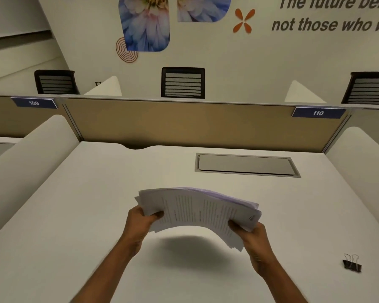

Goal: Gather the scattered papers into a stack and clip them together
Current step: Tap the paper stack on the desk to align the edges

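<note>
A stack of printed papers (197, 211) is held in the air above the white desk (96, 193), bowed upward in the middle, its edges a little uneven. My left hand (140, 219) grips its left short edge with the thumb on top. My right hand (249, 232) grips the right short edge the same way. The stack casts a shadow on the desk beneath it. A black binder clip (352, 263) with its silver handles up lies on the desk at the right, well apart from both hands.
A grey cable hatch (245, 165) is set into the desk behind the papers. A tan partition (184, 123) closes the back, with white side dividers left (31, 154) and right (363, 149). Black chairs stand beyond it.
</note>
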Demonstrator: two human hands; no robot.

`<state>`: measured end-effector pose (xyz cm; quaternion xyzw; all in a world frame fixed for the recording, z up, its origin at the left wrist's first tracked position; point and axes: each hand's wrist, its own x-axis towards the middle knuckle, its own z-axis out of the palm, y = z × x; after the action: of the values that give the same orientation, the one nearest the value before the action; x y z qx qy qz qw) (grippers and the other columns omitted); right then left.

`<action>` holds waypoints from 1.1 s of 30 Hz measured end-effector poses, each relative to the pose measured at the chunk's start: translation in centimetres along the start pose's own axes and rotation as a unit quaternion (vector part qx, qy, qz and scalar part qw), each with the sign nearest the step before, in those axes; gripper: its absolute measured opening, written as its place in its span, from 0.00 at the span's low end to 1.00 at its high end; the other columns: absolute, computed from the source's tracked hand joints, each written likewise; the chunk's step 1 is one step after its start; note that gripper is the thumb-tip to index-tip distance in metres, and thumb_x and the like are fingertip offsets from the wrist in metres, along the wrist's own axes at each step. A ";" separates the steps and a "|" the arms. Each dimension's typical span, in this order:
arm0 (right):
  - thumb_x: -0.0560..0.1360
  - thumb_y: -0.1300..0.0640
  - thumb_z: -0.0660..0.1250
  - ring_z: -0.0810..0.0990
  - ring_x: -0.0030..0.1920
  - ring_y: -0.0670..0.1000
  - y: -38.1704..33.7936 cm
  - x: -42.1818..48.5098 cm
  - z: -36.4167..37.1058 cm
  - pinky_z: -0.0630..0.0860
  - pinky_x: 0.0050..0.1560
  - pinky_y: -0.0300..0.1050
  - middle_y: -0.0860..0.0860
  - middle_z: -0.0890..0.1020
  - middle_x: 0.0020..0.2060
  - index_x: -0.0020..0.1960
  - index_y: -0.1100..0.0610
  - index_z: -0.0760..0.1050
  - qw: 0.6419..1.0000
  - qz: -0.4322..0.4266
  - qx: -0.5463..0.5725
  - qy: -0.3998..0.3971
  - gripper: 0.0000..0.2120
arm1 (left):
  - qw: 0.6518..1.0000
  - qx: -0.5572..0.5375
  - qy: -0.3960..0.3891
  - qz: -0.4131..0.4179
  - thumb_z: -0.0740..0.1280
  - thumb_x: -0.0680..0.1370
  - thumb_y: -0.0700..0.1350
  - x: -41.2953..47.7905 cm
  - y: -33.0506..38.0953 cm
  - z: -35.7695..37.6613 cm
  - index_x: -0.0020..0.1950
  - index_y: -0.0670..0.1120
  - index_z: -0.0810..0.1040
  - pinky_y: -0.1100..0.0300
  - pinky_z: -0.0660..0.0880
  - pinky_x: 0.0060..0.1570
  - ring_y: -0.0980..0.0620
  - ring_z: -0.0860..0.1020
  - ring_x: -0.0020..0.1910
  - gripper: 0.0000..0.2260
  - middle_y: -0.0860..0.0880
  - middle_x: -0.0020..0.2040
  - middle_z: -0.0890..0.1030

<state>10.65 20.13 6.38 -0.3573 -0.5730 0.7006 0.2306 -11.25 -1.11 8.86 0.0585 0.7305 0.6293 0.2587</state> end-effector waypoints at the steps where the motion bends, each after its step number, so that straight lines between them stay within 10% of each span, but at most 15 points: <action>1: 0.75 0.62 0.76 0.85 0.53 0.60 0.3 -0.1 -0.1 0.80 0.48 0.52 0.54 0.89 0.48 0.56 0.54 0.85 1.000 0.005 -0.002 0.001 0.11 | 1.000 -0.004 0.000 -0.007 0.75 0.73 0.32 -0.1 -0.6 0.1 0.54 0.46 0.83 0.57 0.78 0.45 0.46 0.83 0.51 0.13 0.46 0.50 0.87; 9: 0.69 0.51 0.79 0.84 0.54 0.57 0.5 -0.9 0.8 0.80 0.48 0.48 0.47 0.89 0.45 0.54 0.49 0.85 1.000 0.001 -0.006 0.020 0.15 | 0.998 -0.060 -0.014 -0.030 0.74 0.74 0.33 -0.3 -2.0 1.2 0.59 0.47 0.82 0.54 0.79 0.48 0.45 0.81 0.53 0.16 0.45 0.53 0.86; 16: 0.48 0.35 0.84 0.85 0.54 0.51 0.5 -1.3 -0.5 0.81 0.50 0.46 0.47 0.89 0.49 0.57 0.48 0.84 1.000 0.001 -0.011 -0.001 0.39 | 0.999 -0.031 -0.023 -0.036 0.74 0.74 0.33 0.0 -1.8 0.5 0.56 0.46 0.83 0.54 0.78 0.51 0.42 0.82 0.57 0.14 0.44 0.53 0.87; 21: 0.67 0.56 0.82 0.84 0.57 0.53 0.9 -1.6 -0.2 0.80 0.50 0.46 0.46 0.89 0.49 0.58 0.48 0.83 1.000 0.019 0.002 -0.004 0.21 | 0.998 -0.018 -0.063 -0.015 0.75 0.73 0.33 -1.1 -1.5 2.1 0.58 0.50 0.83 0.57 0.80 0.49 0.48 0.82 0.55 0.17 0.47 0.53 0.87; 26: 0.59 0.46 0.83 0.86 0.53 0.54 1.0 -1.5 -1.5 0.81 0.52 0.48 0.50 0.90 0.48 0.56 0.53 0.85 1.000 0.021 -0.005 0.020 0.27 | 0.999 -0.011 -0.028 -0.021 0.75 0.73 0.33 -0.7 -0.5 2.3 0.52 0.50 0.82 0.58 0.77 0.45 0.48 0.81 0.51 0.14 0.47 0.50 0.86; 33: 0.72 0.63 0.77 0.86 0.53 0.56 1.4 -2.1 -0.6 0.83 0.52 0.51 0.50 0.90 0.47 0.59 0.54 0.84 1.000 0.015 -0.009 0.026 0.16 | 0.999 -0.014 -0.037 -0.030 0.75 0.73 0.35 -1.4 -1.3 3.2 0.55 0.48 0.84 0.55 0.77 0.47 0.43 0.81 0.56 0.14 0.45 0.51 0.87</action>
<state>12.56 18.67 5.41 -0.3859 -0.5676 0.6892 0.2321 -8.26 0.94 7.81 0.0566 0.7131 0.6288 0.3048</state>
